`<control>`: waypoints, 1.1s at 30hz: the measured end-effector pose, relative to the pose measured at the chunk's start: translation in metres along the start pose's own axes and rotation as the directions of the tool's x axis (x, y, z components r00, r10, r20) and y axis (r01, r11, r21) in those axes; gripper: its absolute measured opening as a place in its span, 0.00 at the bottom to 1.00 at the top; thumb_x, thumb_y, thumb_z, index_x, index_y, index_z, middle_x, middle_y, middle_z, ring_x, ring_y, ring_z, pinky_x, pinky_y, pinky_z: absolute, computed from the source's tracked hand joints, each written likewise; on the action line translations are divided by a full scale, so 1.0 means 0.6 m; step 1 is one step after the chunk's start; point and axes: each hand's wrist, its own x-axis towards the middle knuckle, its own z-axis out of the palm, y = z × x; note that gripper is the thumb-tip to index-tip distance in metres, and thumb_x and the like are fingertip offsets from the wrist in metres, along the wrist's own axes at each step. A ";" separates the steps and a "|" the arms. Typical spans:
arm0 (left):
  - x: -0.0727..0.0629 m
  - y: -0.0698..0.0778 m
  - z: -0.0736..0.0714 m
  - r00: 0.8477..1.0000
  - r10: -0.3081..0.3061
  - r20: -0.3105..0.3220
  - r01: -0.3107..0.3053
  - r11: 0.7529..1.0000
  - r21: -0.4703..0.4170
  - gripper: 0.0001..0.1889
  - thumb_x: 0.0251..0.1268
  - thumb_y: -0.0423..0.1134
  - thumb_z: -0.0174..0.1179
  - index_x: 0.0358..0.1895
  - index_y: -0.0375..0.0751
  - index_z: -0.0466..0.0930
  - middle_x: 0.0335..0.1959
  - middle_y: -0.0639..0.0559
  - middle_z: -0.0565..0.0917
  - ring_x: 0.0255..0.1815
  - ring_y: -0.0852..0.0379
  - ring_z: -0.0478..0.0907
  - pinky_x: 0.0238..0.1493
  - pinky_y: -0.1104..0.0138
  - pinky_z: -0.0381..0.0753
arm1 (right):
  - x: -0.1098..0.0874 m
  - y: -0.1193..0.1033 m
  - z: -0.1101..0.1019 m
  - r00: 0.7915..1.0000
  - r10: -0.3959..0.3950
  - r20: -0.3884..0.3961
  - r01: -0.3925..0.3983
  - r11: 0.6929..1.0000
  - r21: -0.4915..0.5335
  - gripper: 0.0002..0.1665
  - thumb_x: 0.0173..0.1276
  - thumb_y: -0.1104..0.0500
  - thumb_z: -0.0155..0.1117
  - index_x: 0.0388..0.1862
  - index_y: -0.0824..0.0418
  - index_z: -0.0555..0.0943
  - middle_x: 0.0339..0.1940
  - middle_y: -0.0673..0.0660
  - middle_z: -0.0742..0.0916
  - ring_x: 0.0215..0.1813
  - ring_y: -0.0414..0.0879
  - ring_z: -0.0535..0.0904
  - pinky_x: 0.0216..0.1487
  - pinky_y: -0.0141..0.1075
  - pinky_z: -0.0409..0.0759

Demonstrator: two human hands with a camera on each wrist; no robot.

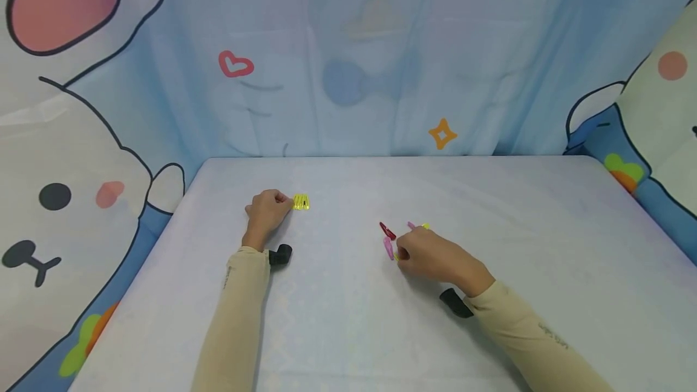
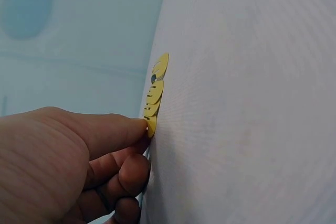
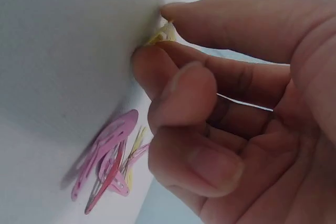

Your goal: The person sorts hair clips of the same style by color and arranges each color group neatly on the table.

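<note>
My left hand rests at the left end of a row of yellow snap hair clips, laid side by side on the table. In the left wrist view its thumb and forefinger pinch the nearest yellow clip. My right hand is low over the table, right of centre. Between its thumb and forefinger, a yellow hair clip shows in the right wrist view, partly hidden by the fingers. Beside that hand lie a red hair clip and a pink hair clip. Other pink and yellow clips are partly covered by the hand.
A white cloth covers the table. Behind it hangs a blue curtain printed with cartoon figures. Black wrist pieces sit at both sleeve cuffs.
</note>
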 end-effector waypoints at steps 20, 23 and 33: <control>0.001 0.000 0.005 1.000 -0.012 0.004 0.012 1.000 0.013 0.12 0.75 0.41 0.62 0.42 0.34 0.86 0.42 0.41 0.87 0.49 0.39 0.78 0.63 0.42 0.62 | 0.070 0.004 -0.013 0.981 0.189 -0.043 -0.127 0.792 0.597 0.06 0.78 0.67 0.63 0.46 0.72 0.84 0.28 0.58 0.87 0.27 0.50 0.82 0.34 0.42 0.83; -0.001 -0.002 0.006 1.000 -0.008 0.001 0.008 1.000 0.015 0.12 0.75 0.41 0.62 0.42 0.34 0.86 0.41 0.41 0.87 0.49 0.39 0.78 0.63 0.42 0.62 | 0.099 0.000 -0.014 0.980 0.195 -0.029 -0.129 0.749 0.650 0.08 0.79 0.66 0.63 0.48 0.72 0.84 0.30 0.60 0.87 0.29 0.49 0.82 0.32 0.39 0.81; 0.003 -0.002 0.006 1.000 0.001 -0.026 0.000 1.000 0.024 0.11 0.74 0.41 0.63 0.39 0.35 0.86 0.37 0.43 0.87 0.46 0.41 0.78 0.61 0.42 0.64 | 0.198 -0.008 -0.024 0.975 0.224 0.017 -0.157 0.626 0.764 0.08 0.79 0.67 0.65 0.48 0.74 0.83 0.38 0.64 0.88 0.36 0.53 0.84 0.40 0.38 0.84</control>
